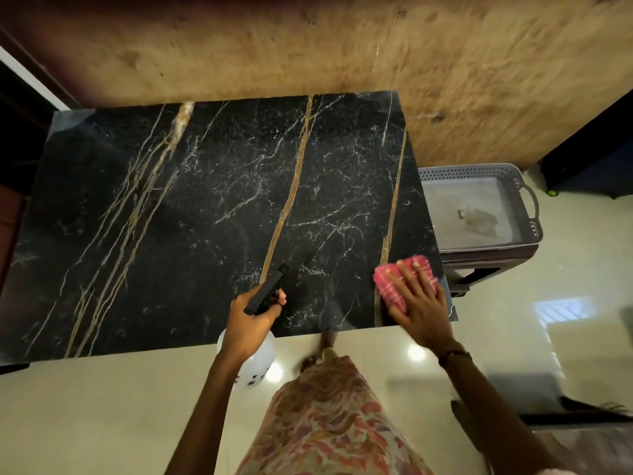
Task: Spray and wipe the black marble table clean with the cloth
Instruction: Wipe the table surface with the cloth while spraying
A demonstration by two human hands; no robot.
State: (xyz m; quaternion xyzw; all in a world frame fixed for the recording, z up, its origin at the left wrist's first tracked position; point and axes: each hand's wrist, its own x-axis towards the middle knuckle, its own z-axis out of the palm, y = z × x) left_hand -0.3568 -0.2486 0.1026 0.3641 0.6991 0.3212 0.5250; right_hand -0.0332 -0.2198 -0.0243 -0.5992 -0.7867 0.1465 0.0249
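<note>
The black marble table (205,207), veined in gold and white, fills the middle of the view. My left hand (251,318) grips a spray bottle (255,366) by its black trigger head, whose nozzle points out over the table's near edge; the white bottle body hangs below my hand, off the edge. My right hand (419,306) lies flat with fingers spread on a folded pink cloth (394,279), pressing it onto the table's near right corner.
A grey perforated tray (527,200) with handles rests on a dark stool just right of the table. A brown textured wall (342,53) runs behind the table. Glossy pale floor tiles (102,416) lie around me, and dark furniture stands at the far right.
</note>
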